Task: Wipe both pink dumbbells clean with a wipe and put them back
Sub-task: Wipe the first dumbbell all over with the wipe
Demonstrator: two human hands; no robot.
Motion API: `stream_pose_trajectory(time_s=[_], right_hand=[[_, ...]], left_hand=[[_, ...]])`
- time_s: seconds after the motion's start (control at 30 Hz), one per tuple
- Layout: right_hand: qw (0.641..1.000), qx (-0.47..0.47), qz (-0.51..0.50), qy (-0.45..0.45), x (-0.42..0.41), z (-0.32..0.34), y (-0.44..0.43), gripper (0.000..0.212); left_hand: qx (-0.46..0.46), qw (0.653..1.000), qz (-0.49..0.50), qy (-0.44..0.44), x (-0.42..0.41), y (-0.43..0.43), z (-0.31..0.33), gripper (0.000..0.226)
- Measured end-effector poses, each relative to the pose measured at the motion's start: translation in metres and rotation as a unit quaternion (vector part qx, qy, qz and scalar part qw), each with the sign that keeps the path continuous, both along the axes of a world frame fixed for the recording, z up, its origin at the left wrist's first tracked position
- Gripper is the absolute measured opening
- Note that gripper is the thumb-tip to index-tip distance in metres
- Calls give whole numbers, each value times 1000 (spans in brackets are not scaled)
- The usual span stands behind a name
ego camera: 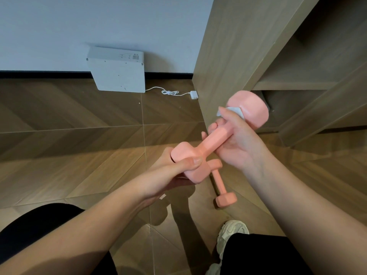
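Your forearms fill the lower frame, reaching out over black trousers (29,235) and a pale shoe (232,233) on the wood floor (69,135).

Your left hand (174,171) grips the near head of one dumbbell (213,139), with the thumb laid across the top of that head and the rest of the hand wrapped underneath. The dumbbell is held in the air between both hands, tilted so its far head points up and away toward the cabinet (228,46).

Your right hand (238,143) is closed round the handle just below the far head, its fingers (212,127) curled under the bar. It also holds the wipe (236,111), which shows as a white fold at the top of the hand, pressed against the inner face of the far head.

A second dumbbell (218,180) lies on the floor directly beneath the held one, near the cabinet's base, its upper head partly hidden behind your left hand.

Farther off, a white box (119,70) leans against the wall (79,20), and its white cable (168,92) runs along the floor to a plug (194,95) beside the cabinet.
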State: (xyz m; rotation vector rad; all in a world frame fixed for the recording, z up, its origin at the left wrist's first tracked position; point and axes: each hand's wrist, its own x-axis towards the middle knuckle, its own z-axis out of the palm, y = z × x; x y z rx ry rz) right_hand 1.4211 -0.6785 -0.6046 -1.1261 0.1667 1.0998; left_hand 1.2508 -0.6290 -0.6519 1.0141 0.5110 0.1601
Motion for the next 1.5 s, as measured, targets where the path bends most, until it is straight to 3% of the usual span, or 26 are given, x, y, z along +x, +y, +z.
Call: stream_pose_trajectory(time_s=[0.07, 0.2, 0.4, 0.5, 0.57, 0.63, 0.73, 0.8, 0.87, 1.0, 1.07, 1.13, 1.23, 1.33, 1.43, 1.5], right_hand=[[998, 64, 22, 20, 1, 0, -5, 27], [983, 168, 64, 50, 3, 0, -13, 39], [986, 153, 49, 53, 1, -1, -10, 53], [994, 97, 14, 40, -4, -2, -4, 63], [998, 59, -10, 36, -4, -4, -1, 55], [997, 39, -35, 49, -4, -6, 3, 46], [996, 19, -57, 61, -7, -9, 6, 37], [995, 19, -72, 61, -8, -9, 6, 33], [996, 35, -70, 43, -6, -8, 4, 27], [995, 99, -29, -1, -4, -4, -2, 17], [989, 144, 26, -23, -4, 0, -4, 14], [983, 158, 84, -52, -6, 2, -5, 18], [976, 135, 149, -79, -13, -2, -7, 26], [970, 53, 214, -104, -31, -12, -11, 48], [959, 5, 246, -140, -42, -16, -13, 34], [960, 3, 239, -145, -42, -13, -12, 38]], left_hand=[[-47, 999, 4, 9, 0, 1, 0, 68], [-125, 992, 11, -12, 0, 5, 2, 65], [-103, 995, 9, -12, -1, 8, 2, 74], [42, 999, 23, 13, -2, 9, 0, 69], [169, 984, 43, 39, 0, 8, -2, 66], [287, 950, 91, 82, 0, 5, -4, 71], [465, 874, 133, 46, -2, 4, -6, 81], [517, 845, 138, 22, -2, 4, -6, 87], [490, 859, 143, 32, -1, 5, -3, 84], [257, 962, 72, 51, -2, 6, 6, 59], [88, 996, 0, -18, -2, 3, 10, 45], [-25, 996, -28, -85, -3, 0, 14, 41], [-70, 993, -9, -90, -6, 3, 17, 37], [-65, 993, -9, -94, -6, 3, 17, 36], [-58, 993, -3, -105, -5, 3, 19, 26], [-57, 992, 5, -110, -5, 3, 19, 35]])
